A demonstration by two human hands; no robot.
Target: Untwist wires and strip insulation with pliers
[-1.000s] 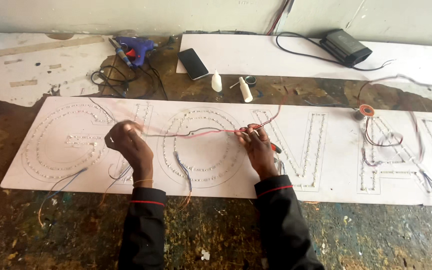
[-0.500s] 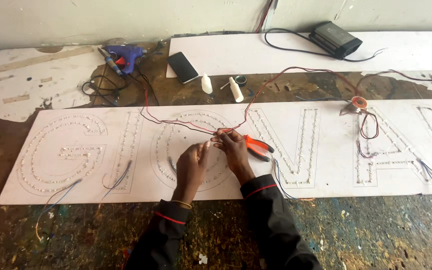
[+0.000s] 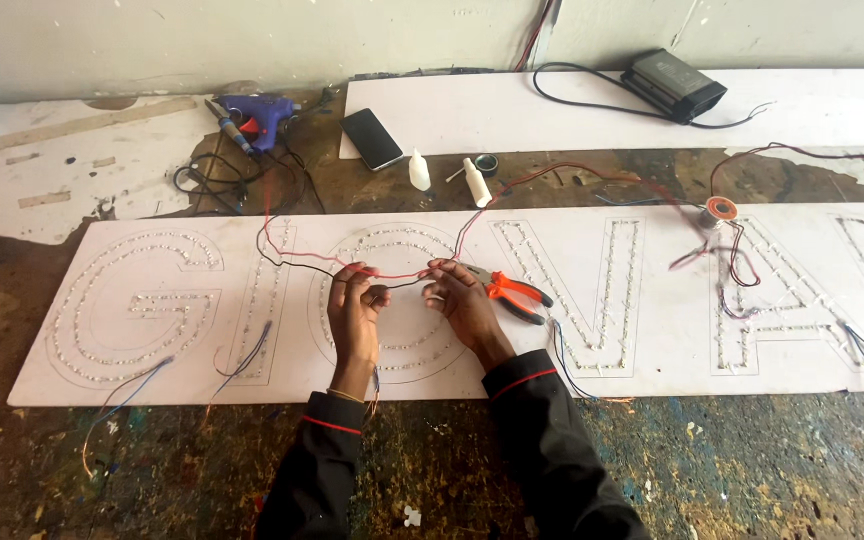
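White sign board (image 3: 652, 380) underlies both hands pinching red wire (image 3: 397, 274) taut.

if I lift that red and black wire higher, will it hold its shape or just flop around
Probably flop. The red and black wire already sags in loose curves between the left hand, the right hand and the white sign board. It looks thin, so likely light. Its long trailing run may drag or snag.

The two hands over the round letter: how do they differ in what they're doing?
The left hand pinches only the red and black wire, fingers curled, with nothing else in it. The right hand pinches that wire too, but lies against the orange-handled pliers, which poke out to its right. Both hover above the white sign board in dark sleeves.
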